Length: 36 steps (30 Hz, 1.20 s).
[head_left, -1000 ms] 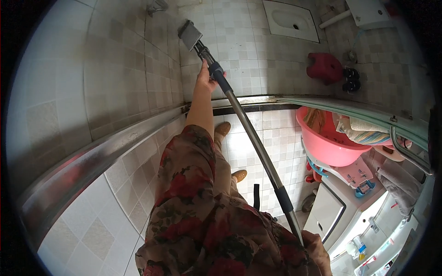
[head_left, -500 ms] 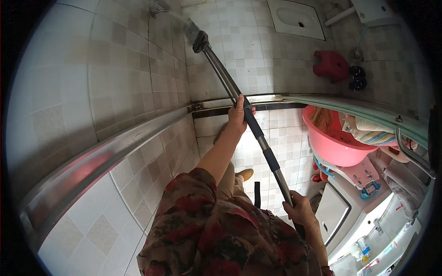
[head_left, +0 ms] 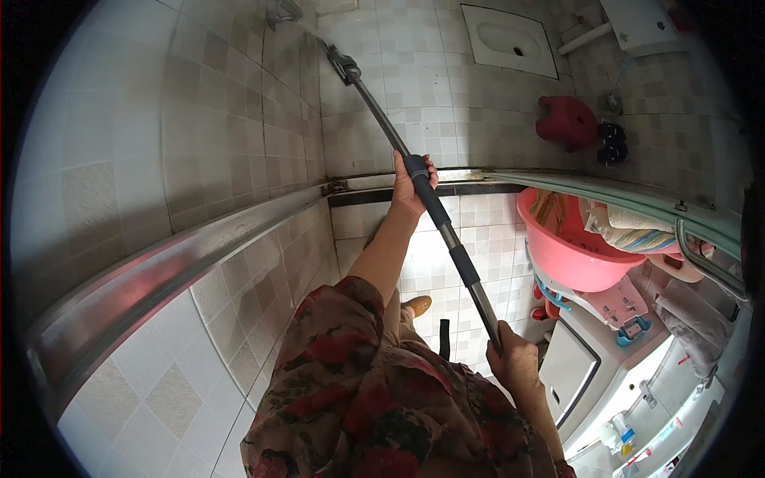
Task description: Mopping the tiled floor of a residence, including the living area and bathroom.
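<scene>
A long mop (head_left: pixel 469 271) with a metal pole and dark grey grips runs diagonally from my body to the far left. My left hand (head_left: pixel 413 183) is wrapped round the upper dark grip, palm beneath it, above the door sill. Near my waist, my right hand (head_left: pixel 514 360) closes round the lower end of the pole, hiding its tip. The mop head (head_left: pixel 343 65), turned edge-on, is held by the left wall. A thin water stream runs onto its far end from a metal tap (head_left: pixel 283 13).
A squat toilet (head_left: pixel 516 48) lies in the far floor, with a red stool (head_left: pixel 566 123) and dark slippers (head_left: pixel 612 143) nearer. To the right, a pink basin (head_left: pixel 574 255) holds cloths beside a glass door edge (head_left: pixel 606 185). A metal rail (head_left: pixel 175 255) lines the left side.
The mop has rolled about its pole, so its head shows edge-on instead of its broader side. My left hand has turned more underneath the grip, and my right hand has shifted slightly.
</scene>
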{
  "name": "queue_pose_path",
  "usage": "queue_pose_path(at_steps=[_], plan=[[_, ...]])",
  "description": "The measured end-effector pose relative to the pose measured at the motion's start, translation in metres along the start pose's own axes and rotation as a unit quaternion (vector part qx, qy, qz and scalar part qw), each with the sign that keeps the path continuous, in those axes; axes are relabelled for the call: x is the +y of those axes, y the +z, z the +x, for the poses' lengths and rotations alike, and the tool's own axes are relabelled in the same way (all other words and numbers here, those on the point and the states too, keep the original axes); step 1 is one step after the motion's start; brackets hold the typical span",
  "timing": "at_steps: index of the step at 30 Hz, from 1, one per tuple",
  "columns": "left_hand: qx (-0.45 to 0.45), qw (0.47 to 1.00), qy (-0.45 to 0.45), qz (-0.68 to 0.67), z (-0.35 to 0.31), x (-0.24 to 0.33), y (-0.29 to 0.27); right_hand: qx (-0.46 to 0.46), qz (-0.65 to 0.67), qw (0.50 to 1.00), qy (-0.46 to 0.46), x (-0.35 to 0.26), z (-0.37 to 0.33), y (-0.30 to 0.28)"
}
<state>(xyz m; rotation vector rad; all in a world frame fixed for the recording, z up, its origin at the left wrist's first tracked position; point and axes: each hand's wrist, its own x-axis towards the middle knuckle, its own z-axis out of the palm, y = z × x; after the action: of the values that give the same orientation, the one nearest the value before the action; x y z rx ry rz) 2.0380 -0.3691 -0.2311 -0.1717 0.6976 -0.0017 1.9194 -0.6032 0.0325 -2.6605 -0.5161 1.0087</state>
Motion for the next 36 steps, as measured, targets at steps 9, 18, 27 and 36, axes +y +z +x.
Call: queue_pose_path(at_steps=[9,18,27,36], plan=[[-0.033,0.999,-0.012,0.025,0.0,-0.016,0.02,0.017,-0.016,1.0,0.013,0.004,-0.013,-0.014],[-0.049,0.998,-0.02,-0.039,-0.018,-0.026,0.011,0.022,-0.036,0.999,0.012,0.0,-0.03,-0.02],[-0.021,1.0,-0.003,-0.001,-0.024,-0.027,0.014,0.003,-0.011,0.999,0.03,0.0,-0.033,-0.02],[-0.001,1.0,-0.007,0.016,-0.026,-0.036,0.0,0.003,0.02,0.999,0.043,0.002,-0.043,-0.015]])
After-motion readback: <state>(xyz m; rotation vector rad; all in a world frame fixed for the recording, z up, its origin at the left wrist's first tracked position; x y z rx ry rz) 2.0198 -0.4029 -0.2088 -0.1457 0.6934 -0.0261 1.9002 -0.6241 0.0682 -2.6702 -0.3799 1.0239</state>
